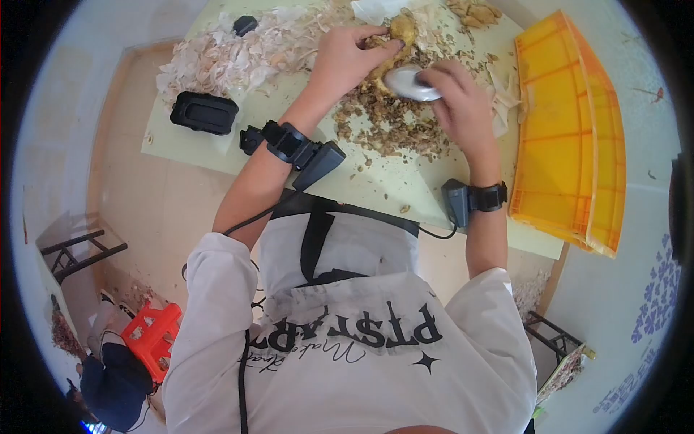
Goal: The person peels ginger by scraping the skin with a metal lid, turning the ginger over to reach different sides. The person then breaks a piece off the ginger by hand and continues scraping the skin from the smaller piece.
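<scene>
At the far side of the table, my left hand (345, 56) grips a knobby yellow ginger root (403, 29) between thumb and fingers. My right hand (457, 94) is closed on a shiny silver spoon (409, 83), whose broad oval end lies against the lower part of the root. The rest of the spoon is hidden in my fingers. Brown peel scraps (390, 130) are scattered thickly beneath and around both hands.
A heap of pale, papery skins (217, 65) covers the table's (191, 148) left side, with a black case (204, 113) near its edge. A yellow crate (567, 137) stands right. A red stool (152, 336) sits behind on the left. Cables run from both wrist devices.
</scene>
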{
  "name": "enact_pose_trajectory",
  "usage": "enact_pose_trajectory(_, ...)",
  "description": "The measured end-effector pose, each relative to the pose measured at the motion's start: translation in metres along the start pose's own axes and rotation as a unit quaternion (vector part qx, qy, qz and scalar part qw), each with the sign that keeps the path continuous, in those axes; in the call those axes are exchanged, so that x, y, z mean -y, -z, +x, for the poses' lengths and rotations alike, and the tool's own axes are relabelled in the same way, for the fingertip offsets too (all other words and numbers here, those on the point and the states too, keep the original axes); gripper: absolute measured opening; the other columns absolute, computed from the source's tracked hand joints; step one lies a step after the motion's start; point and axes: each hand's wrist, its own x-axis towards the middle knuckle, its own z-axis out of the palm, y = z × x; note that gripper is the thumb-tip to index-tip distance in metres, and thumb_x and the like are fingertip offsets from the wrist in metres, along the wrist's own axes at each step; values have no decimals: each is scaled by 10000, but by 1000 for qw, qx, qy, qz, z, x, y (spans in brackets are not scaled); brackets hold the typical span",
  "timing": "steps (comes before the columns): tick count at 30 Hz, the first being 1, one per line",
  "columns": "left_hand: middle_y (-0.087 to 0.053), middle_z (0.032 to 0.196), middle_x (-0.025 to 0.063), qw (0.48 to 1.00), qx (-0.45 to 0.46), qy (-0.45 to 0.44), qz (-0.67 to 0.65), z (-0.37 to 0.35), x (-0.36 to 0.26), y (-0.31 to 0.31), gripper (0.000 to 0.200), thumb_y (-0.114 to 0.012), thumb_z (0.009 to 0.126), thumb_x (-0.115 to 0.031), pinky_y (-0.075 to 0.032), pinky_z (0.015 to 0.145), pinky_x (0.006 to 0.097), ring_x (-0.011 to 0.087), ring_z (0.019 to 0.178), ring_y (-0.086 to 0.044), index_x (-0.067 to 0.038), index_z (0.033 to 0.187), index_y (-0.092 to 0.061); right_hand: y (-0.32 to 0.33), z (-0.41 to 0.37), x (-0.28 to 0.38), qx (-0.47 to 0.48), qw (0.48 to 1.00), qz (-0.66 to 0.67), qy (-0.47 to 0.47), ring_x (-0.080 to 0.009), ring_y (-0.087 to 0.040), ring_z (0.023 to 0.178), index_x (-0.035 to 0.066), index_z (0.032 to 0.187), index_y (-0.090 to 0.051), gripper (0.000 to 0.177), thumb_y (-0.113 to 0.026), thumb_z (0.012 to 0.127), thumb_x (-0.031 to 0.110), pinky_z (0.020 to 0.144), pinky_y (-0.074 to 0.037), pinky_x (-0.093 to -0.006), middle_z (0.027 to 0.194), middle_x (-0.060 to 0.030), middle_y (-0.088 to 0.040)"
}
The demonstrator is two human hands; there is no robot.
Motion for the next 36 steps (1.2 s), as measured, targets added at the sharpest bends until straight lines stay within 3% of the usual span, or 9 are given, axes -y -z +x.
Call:
enact_pose_trajectory(12,-600,752,-1,999,-7,-17,-45,-1,-2,2,425,-694,825,-315,-386,570,204,52,671,-521,-29,1136,-650,-7,-5,2,-56,973,48,-219,-256,-584,604,10,975,-580,171,-602,863,137,567,-470,-331,716,-126,-585)
enact_pose_trajectory(14,-633,970,45,900,11,98,-425,-1,-4,-5,416,-659,856,-272,-451,677,213,86,872,-584,-55,1203,-593,-15,-6,6,-68,957,152,-236,-233,-585,579,-7,962,-576,184,-604,866,147,560,-463,-314,679,-128,-583)
enact_pose_trajectory(18,-625,1088,96,817,0,213,-536,-9,-24,2,354,-584,920,-233,-530,825,305,158,1003,-614,-5,1188,-538,-23,-11,6,-75,939,249,-224,-173,-599,587,-17,969,-577,179,-586,873,134,563,-472,-288,685,-115,-606)
enact_pose_trajectory(20,-615,1105,102,840,90,69,-530,-7,-9,-1,423,-615,902,-194,-535,846,330,192,1019,-617,-13,1256,-469,-24,-12,8,-72,938,250,-228,-159,-600,584,-22,976,-577,178,-580,874,124,567,-478,-282,676,-106,-610)
enact_pose_trajectory(24,-586,1160,99,814,136,145,-546,-1,3,-3,494,-656,860,-92,-532,856,335,199,1039,-607,-25,1294,-429,-22,-7,16,-107,901,337,-253,-112,-579,567,-27,1027,-562,193,-560,876,93,540,-471,-256,678,-61,-609)
enact_pose_trajectory(26,-563,1193,101,927,175,-204,-261,-2,11,-5,625,-678,815,3,-530,867,351,204,1056,-599,-49,1354,-364,-22,-7,16,-105,886,357,-278,-101,-573,562,-27,1045,-555,203,-555,878,87,530,-466,-248,691,-51,-611)
enact_pose_trajectory(27,-563,1193,101,927,177,-205,-261,-4,3,-4,625,-678,815,3,-530,867,351,204,1056,-599,-49,1354,-364,-25,-8,13,-118,880,373,-271,-103,-575,565,-28,1065,-548,215,-546,886,91,526,-464,-242,703,-52,-614)
enact_pose_trajectory(29,-566,1190,107,868,201,123,-438,-11,-18,0,704,-675,805,32,-528,867,362,209,1070,-593,-69,1398,-309,-24,-9,12,-132,873,388,-265,-106,-577,567,-29,1084,-541,228,-538,894,95,522,-462,-237,716,-54,-616)
enact_pose_trajectory(36,-544,1227,131,855,198,104,-467,-7,-5,-2,796,-680,793,48,-527,883,365,232,1070,-593,-82,1437,-231,-15,-6,17,-173,805,469,-321,-86,-570,605,-13,1133,-548,232,-491,943,107,511,-452,-228,832,-41,-623)
